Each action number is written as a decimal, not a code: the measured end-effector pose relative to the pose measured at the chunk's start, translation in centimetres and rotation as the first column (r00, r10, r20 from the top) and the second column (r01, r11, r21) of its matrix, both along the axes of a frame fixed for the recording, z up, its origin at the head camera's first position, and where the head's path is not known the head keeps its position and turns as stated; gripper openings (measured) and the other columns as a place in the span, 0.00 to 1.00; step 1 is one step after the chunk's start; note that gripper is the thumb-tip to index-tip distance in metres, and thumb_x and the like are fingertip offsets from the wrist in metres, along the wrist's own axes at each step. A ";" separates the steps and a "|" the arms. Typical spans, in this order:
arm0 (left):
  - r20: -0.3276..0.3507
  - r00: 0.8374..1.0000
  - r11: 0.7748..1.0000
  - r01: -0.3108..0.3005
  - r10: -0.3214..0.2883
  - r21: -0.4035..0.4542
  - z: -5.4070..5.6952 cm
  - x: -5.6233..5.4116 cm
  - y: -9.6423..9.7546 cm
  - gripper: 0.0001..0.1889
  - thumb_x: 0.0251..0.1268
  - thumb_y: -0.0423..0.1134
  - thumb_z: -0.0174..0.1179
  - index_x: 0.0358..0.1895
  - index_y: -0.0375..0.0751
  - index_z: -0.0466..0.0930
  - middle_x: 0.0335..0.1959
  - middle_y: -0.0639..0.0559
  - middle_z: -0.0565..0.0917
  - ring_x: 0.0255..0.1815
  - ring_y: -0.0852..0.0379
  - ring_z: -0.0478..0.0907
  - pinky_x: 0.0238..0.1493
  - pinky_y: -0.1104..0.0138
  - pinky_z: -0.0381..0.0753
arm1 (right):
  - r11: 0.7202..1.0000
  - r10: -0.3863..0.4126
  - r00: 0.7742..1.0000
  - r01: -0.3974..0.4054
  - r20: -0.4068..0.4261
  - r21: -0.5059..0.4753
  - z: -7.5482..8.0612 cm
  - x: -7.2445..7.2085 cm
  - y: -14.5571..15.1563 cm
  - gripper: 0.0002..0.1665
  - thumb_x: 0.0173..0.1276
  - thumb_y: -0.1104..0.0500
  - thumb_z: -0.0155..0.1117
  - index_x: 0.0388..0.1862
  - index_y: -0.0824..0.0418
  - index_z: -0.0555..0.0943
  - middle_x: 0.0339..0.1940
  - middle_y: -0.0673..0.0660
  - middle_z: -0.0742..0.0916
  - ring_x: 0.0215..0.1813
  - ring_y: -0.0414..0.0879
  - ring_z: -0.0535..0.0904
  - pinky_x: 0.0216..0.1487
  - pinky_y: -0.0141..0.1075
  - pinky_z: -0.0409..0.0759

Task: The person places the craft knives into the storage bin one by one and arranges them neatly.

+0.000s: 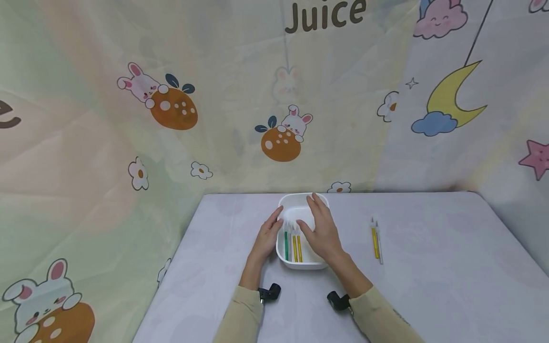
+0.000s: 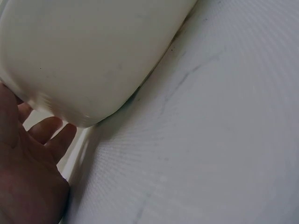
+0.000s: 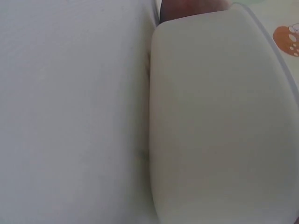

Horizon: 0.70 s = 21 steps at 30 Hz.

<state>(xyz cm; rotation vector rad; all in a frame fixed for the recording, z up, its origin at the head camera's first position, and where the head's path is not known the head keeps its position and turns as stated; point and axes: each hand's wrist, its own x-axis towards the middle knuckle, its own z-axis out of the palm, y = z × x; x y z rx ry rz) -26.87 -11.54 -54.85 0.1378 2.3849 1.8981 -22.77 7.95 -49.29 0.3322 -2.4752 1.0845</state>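
Observation:
A white rectangular tray [image 1: 300,266] with rounded corners stands on the table between both hands. Along its left side lie several slim pen-like sticks [image 1: 294,248] with green, grey and yellow barrels and pale tips, side by side. My left hand [image 1: 264,240] is at the tray's left wall, fingers fairly straight; in the left wrist view its fingertips are right at the tray's outer side [image 2: 93,60]. The right hand [image 1: 323,233] reaches over the right rim with fingers extended and thumb spread above the tray's inside. The right wrist view is mostly filled by the tray's outer wall [image 3: 224,116].
To the right of the tray, two more slim sticks [image 1: 377,242], one yellow and one silvery, lie close together on the pale table cover [image 1: 446,267]. A printed cloth [image 1: 231,95] with rabbits and flowers hangs behind the table's far edge. Each wrist wears a black camera [image 1: 339,301].

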 end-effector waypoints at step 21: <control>-0.029 1.000 1.000 -0.011 0.010 -0.026 0.1 0.3 0.1 0.24 0.83 0.55 0.47 0.77 0.76 0.65 0.81 0.69 0.63 0.85 0.59 0.53 0.86 0.50 0.51 | 0.998 -0.056 0.994 0.056 0.093 -0.004 0.5 -0.7 3.7 0.45 0.75 0.50 0.67 0.83 0.62 0.60 0.86 0.65 0.59 0.85 0.65 0.55 0.79 0.65 0.63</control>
